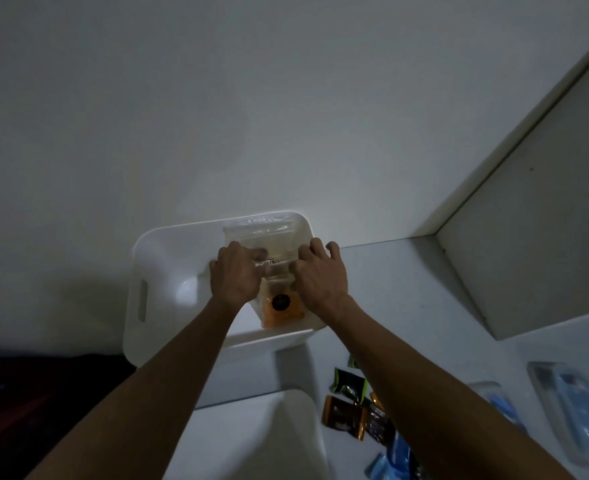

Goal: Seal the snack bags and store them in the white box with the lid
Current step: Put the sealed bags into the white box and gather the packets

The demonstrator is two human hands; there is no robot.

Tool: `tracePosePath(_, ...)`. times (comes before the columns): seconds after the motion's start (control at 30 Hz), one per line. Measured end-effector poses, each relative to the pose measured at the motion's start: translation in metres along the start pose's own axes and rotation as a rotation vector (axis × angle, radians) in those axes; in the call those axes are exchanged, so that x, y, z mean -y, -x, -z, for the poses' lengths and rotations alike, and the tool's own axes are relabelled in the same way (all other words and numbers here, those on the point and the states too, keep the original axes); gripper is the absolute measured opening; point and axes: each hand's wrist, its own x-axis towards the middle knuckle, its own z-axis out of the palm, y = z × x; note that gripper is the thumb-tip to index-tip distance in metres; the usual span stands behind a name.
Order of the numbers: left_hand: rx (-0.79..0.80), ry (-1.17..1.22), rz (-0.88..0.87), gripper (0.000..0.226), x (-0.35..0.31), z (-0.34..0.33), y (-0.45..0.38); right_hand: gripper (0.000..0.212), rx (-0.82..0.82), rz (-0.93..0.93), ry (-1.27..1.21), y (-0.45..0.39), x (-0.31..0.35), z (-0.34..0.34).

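The room is looking dim and grey, with grain softening every surface. The brightest light is falling on the white box [168, 268] — its inner wall is glowing faintly. A dark shadow is pooling at lower left. The packets [351, 410] at lower right are blurring, and straight edges are bending near the borders — wide-angle distortion.

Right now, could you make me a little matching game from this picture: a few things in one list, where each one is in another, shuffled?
Things:
1. white box
2. clear snack bag
3. white lid
4. small dark snack packets

Places:
A. lying loose on the table, right of the lid
B. held between left hand and right hand, over the box
C. against the wall, at the table's far end
D. flat on the table, nearer than the box

Pairs: 1-C, 2-B, 3-D, 4-A
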Motion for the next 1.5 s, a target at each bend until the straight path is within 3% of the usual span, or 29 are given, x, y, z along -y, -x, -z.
tracePosePath(0.17, -0.094, 0.091, 0.008, 0.015, -0.004, 0.02, 0.014, 0.031, -0.066, -0.031, -0.061, 0.021, -0.005, 0.026)
tracePosePath(0.27, -0.163, 0.152, -0.006, 0.026, -0.02, 0.037, 0.028, 0.037, -0.128, -0.107, -0.165, 0.049, -0.02, 0.051)
tracePosePath(0.63, -0.207, 0.424, -0.146, 0.03, -0.138, 0.029, 0.112, 0.029, -0.225, -0.451, -0.597, 0.201, -0.152, 0.115)
tracePosePath(0.8, -0.123, 0.552, -0.136, 0.026, -0.207, -0.033, 0.19, 0.023, -0.252, -0.62, -0.668, 0.295, -0.229, 0.101)
tracePosePath(0.97, 0.009, 0.595, -0.065, 0.025, -0.281, -0.145, 0.267, 0.02, -0.23, -0.781, -0.703, 0.393, -0.319, 0.04)
tracePosePath(1.1, 0.117, 0.583, -0.039, 0.037, -0.346, -0.232, 0.316, 0.036, -0.148, -0.878, -0.723, 0.455, -0.373, -0.022)
tracePosePath(1.27, 0.229, 0.568, -0.012, 0.056, -0.404, -0.304, 0.348, 0.065, -0.045, -0.916, -0.804, 0.488, -0.418, -0.063)
tracePosePath(1.5, 0.236, 0.578, -0.074, 0.065, -0.448, -0.338, 0.342, 0.068, 0.056, -0.876, -1.015, 0.479, -0.441, -0.089)
